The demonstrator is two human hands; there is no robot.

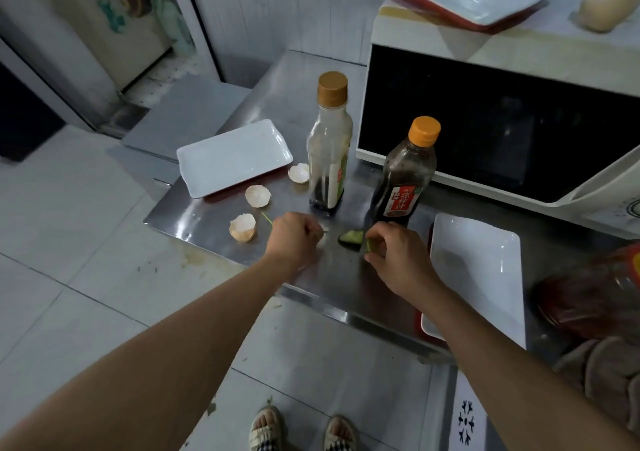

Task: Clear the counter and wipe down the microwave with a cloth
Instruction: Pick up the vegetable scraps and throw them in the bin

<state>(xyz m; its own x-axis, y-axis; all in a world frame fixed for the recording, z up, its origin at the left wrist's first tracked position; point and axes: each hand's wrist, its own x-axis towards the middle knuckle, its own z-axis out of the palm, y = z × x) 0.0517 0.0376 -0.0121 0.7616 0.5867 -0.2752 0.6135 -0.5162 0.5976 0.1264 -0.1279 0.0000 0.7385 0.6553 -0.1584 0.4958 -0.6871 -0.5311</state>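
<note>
Pale floor tiles fill the left side of the view. At the bottom edge, two feet in checked open-toed sandals stand on the floor. In the upper left, a white cabinet door bears a faded decorative picture. A white panel with a black snowflake-like pattern shows at the lower right.

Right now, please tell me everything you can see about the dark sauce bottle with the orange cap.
The dark sauce bottle with the orange cap stands upright on the steel counter, just in front of the white microwave. It looks like clear plastic, holding dark liquid nearly to its shoulder. The cap is on. A red label with white characters sits low on its body. The right hand is near its base, and I cannot tell if they touch.
</note>
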